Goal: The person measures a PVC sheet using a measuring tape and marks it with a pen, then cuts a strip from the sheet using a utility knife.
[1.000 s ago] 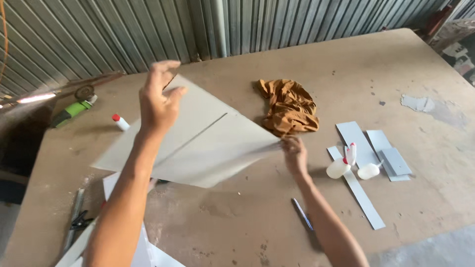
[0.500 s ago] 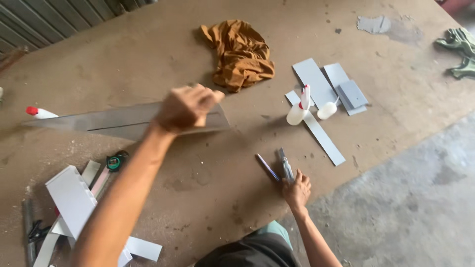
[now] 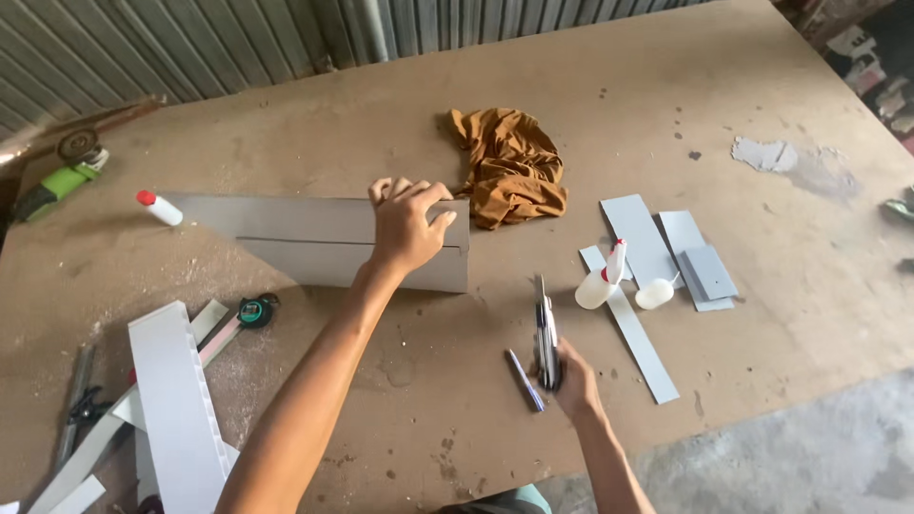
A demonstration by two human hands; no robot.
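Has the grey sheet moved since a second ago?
Yes. The grey sheet was held up in the air; it now lies flat on the table under the left hand, left of the brown cloth.

My arms were bare from elbow to wrist, with no sleeve reaching into view on either side. My left hand [image 3: 407,226] wore no glove, ring or watch, and its fingers [image 3: 400,189] were uncovered. My right hand [image 3: 571,376] was equally bare, its wrist without a band. A sliver of teal cloth from my clothing showed at the bottom edge, below my arms.
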